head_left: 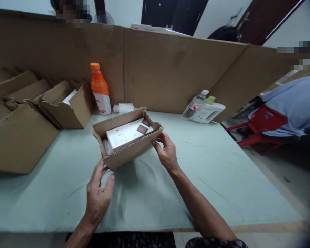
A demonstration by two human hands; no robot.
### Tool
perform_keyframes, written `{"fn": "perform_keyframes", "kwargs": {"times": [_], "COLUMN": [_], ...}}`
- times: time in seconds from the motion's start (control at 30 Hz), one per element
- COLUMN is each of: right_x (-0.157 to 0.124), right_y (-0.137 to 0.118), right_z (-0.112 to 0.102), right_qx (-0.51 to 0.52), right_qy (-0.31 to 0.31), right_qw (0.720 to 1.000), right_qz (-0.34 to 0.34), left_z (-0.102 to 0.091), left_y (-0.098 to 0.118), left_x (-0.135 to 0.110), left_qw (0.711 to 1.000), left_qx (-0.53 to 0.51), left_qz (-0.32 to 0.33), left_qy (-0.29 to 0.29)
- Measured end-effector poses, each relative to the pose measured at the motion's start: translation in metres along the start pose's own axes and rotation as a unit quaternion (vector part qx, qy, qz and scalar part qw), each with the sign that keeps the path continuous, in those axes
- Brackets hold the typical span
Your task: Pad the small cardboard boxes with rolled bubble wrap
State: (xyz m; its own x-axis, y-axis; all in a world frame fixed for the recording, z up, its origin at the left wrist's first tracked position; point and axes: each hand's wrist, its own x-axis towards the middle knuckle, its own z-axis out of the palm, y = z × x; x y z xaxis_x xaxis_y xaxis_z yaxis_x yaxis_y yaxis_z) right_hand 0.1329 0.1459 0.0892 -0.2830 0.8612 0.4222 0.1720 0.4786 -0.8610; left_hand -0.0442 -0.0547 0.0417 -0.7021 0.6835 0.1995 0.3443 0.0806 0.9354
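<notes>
A small open-topped cardboard box (130,155) is tilted over the table in front of me. Inside it lies a white box (126,134) with dark square patches, beside a clear plastic-wrapped item (107,147). My right hand (167,151) grips the right end, thumb at the front and fingers round the corner. At the near left corner, my left hand (99,189) supports the cardboard box with its fingertips, partly hidden by the corner. Its thumb stands apart from the cardboard.
More cardboard boxes (23,137) stand at the left. An orange bottle (100,89), white rolls (124,107), a clear bottle (195,106) and a white jug (209,113) line the cardboard partition (170,69). Right of the table (222,193), a person sits on a red chair (267,120).
</notes>
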Motion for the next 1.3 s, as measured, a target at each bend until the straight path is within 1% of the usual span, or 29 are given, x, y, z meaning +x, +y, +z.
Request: {"fn": "perform_keyframes", "kwargs": {"times": [0.07,0.17,0.23,0.3,0.37,0.43,0.53,0.63,0.7,0.77,0.83,0.9,0.97,1.07,1.17,1.3], "right_x": [-0.009,-0.026,-0.036,-0.040,-0.037,-0.028,-0.004,0.023,0.040,0.050,0.053,0.047,0.034,0.012,-0.003,-0.014], "right_y": [0.001,0.001,0.000,-0.001,-0.001,0.000,0.001,-0.003,-0.009,-0.017,-0.022,-0.023,-0.020,-0.008,0.003,0.012], "right_z": [-0.018,-0.041,-0.045,-0.036,-0.017,0.011,0.059,0.112,0.149,0.184,0.217,0.245,0.266,0.287,0.300,0.312], "right_qx": [-0.021,-0.041,-0.043,-0.032,-0.018,-0.007,0.009,0.035,0.049,0.048,0.025,-0.004,-0.021,-0.020,-0.012,-0.028], "right_qy": [0.017,0.063,0.093,0.097,0.065,0.022,-0.045,-0.131,-0.194,-0.247,-0.279,-0.298,-0.319,-0.349,-0.364,-0.378], "right_qw": [1.000,0.997,0.994,0.993,0.997,0.999,0.999,0.991,0.979,0.967,0.959,0.954,0.947,0.936,0.930,0.920], "right_qz": [0.011,0.035,0.048,0.053,0.048,0.036,0.002,-0.024,-0.037,-0.044,-0.043,-0.036,-0.032,-0.038,-0.060,-0.095], "left_z": [0.013,0.027,0.028,0.020,0.005,-0.013,-0.038,-0.053,-0.058,-0.061,-0.062,-0.063,-0.064,-0.069,-0.078,-0.090], "left_y": [-0.001,0.007,0.013,0.015,0.011,0.002,-0.013,-0.025,-0.029,-0.032,-0.036,-0.043,-0.050,-0.060,-0.065,-0.066], "left_x": [-0.002,0.005,0.014,0.023,0.028,0.027,0.017,0.003,-0.002,-0.002,0.001,0.007,0.013,0.025,0.039,0.056], "left_qw": [0.999,0.995,0.992,0.995,0.999,0.999,0.992,0.979,0.975,0.977,0.981,0.983,0.983,0.978,0.975,0.970], "left_qx": [-0.018,-0.037,-0.041,-0.038,-0.024,-0.002,0.019,0.013,0.004,0.000,0.004,0.004,-0.004,-0.017,-0.026,-0.043], "left_qz": [0.013,0.060,0.079,0.063,0.022,-0.023,-0.086,-0.119,-0.105,-0.066,-0.024,-0.007,-0.015,-0.033,-0.043,-0.072], "left_qy": [-0.031,-0.073,-0.086,-0.071,-0.028,0.022,0.093,0.166,0.196,0.202,0.191,0.182,0.184,0.204,0.218,0.227]}}
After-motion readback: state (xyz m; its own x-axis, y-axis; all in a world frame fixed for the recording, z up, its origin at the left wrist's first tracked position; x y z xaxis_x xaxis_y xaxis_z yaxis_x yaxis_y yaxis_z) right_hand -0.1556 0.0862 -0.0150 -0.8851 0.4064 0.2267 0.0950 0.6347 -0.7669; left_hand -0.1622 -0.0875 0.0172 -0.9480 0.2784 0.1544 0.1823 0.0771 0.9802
